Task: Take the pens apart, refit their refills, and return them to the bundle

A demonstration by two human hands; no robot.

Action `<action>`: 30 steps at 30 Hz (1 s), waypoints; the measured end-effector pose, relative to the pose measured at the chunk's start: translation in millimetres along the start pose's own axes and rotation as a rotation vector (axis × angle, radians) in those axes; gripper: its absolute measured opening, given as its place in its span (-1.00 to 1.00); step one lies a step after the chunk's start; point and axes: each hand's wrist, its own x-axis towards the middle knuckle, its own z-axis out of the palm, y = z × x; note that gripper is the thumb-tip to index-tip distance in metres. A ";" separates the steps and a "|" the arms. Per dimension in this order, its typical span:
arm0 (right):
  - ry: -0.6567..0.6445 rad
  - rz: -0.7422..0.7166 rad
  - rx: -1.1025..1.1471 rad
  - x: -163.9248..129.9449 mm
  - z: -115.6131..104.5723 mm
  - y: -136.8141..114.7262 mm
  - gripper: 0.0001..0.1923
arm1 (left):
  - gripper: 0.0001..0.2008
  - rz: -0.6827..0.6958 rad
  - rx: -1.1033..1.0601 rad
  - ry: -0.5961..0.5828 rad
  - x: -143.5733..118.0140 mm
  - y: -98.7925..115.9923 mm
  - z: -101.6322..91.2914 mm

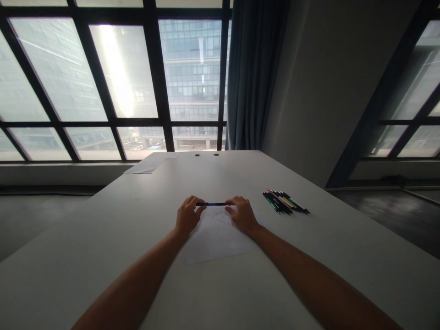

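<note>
Both hands pinch one dark pen (211, 204) level above a paper sheet (216, 238) on the counter (103, 238): left hand (188, 216) at one end, right hand (242, 213) at the other. Fingertips hide the pen's ends; marks on the sheet are too faint to read.

Centre of frame: left hand (187, 216) and right hand (242, 214) at either end of a pen (212, 204), over a paper sheet (216, 238); gap between hands spanned by the pen.
Right of centre: cluster of pens (284, 202), well apart from right hand; bare strip between.
Upper centre-left: second sheet (151, 163) at far table (103, 238) edge.
Left half and lower right: bare tabletop, open passage.
</note>
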 end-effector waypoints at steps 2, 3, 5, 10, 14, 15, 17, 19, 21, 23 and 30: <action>0.016 -0.014 0.002 0.3 -1.4 -0.9 -0.94 | -0.88 -0.003 0.029 0.002 0.2 -0.2 0.1; 0.022 -0.021 0.000 0.5 -2.1 -1.2 -0.94 | -0.87 -0.006 0.042 0.001 0.2 -0.3 0.2; 0.025 -0.034 -0.004 0.8 -2.8 -1.5 -0.89 | -0.85 -0.011 0.054 -0.005 0.3 -0.4 0.6; -0.008 -0.028 -0.017 1.3 -1.1 -1.1 -0.81 | -0.79 -0.010 0.057 -0.011 0.2 -1.2 2.3; -0.037 0.004 -0.024 1.6 -0.4 -2.6 -0.79 | -0.85 0.045 0.023 0.018 0.3 -2.0 2.9; -0.035 0.008 -0.016 1.7 -0.7 -3.4 -0.82 | -0.86 0.066 0.009 0.026 0.4 -1.8 2.8; -0.029 0.012 0.005 1.6 -1.5 -5.0 -0.87 | -0.90 0.104 -0.015 0.048 0.7 -1.0 2.5; -0.027 0.020 0.020 1.3 -1.9 -6.2 -0.90 | -0.95 0.128 -0.024 0.072 1.1 0.2 1.8; -0.026 0.026 0.027 1.0 -1.7 -6.6 -0.91 | -0.97 0.140 -0.025 0.081 1.5 0.9 1.0; -0.021 0.029 0.029 0.8 -1.1 -6.2 -0.91 | -0.97 0.139 -0.024 0.077 1.9 0.5 0.1; -0.010 -0.002 0.049 0.2 0.2 -3.9 -0.85 | -0.96 0.089 -0.022 0.050 2.9 -3.7 -1.4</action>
